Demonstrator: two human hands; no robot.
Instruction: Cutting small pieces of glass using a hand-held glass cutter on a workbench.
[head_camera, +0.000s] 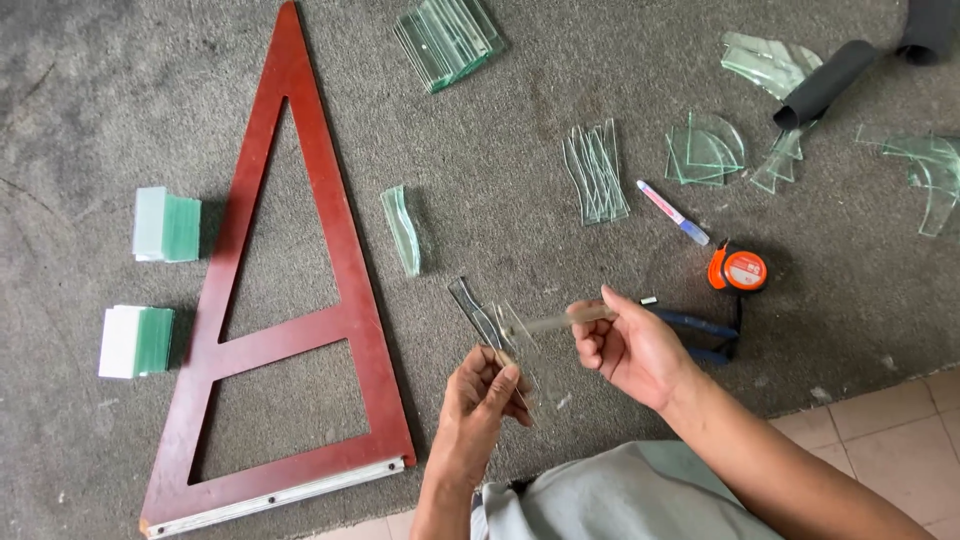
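My left hand (480, 400) pinches the near end of a small clear glass piece (515, 335) held just above the grey carpet. My right hand (625, 345) grips a slim glass cutter (565, 320) like a pen, its tip pointing left onto that glass piece. A darker narrow glass strip (470, 308) lies on the carpet just left of the held piece. Blue-handled pliers (700, 330) lie on the carpet right behind my right hand.
A large red wooden triangular frame (335, 270) lies to the left, with two stacks of glass blocks (165, 225) beyond it. Cut glass stacks (595, 170), curved offcuts (705, 150), a marker pen (672, 212), an orange tape measure (737, 268) and dark rolls (825, 82) lie on the carpet.
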